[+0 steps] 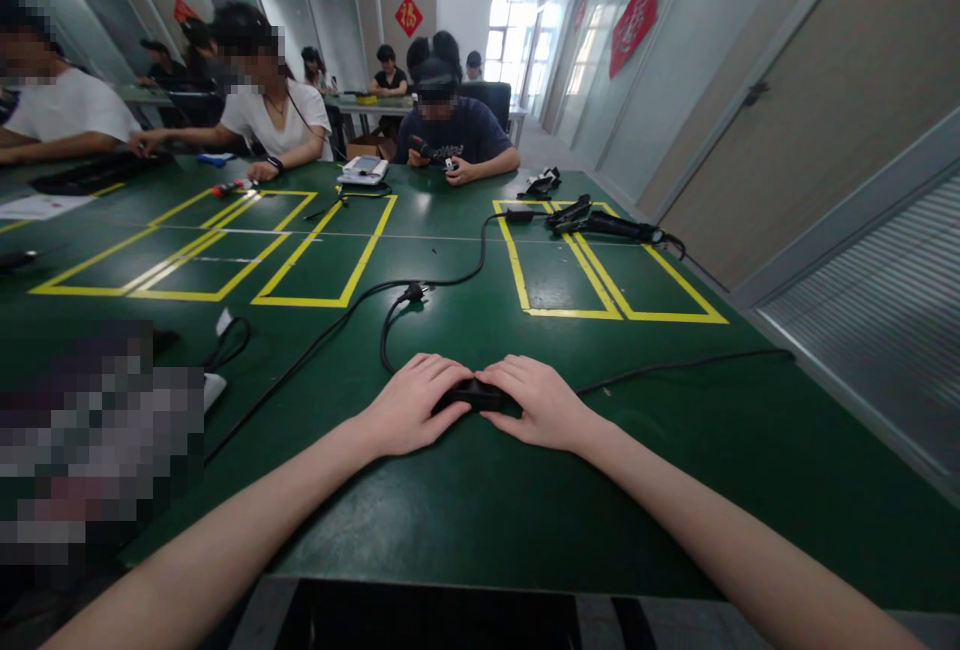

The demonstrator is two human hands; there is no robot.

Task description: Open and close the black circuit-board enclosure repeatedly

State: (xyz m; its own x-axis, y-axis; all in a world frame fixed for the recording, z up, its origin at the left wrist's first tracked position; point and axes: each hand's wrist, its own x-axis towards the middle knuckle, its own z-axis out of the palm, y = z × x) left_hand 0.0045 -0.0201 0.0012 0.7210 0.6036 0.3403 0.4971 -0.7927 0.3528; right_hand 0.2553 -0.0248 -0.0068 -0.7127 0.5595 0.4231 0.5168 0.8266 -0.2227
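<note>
Both my hands rest on a small black device [471,394] lying on the green table [480,500] in front of me. My left hand [415,403] curls over its left end, fingers bent and pressed on it. My right hand [537,402] covers its right end the same way. Most of the device is hidden under my fingers. A black cable [675,366] runs from it to the right, and another black cable [386,335] loops away from the left toward a plug [413,292].
Yellow tape rectangles [322,260] mark the table. Black tools and cables [600,223] lie at the far right. Several people sit across and to the left; one holds a small tool. A white box [363,170] stands far off. A grey wall runs along the right.
</note>
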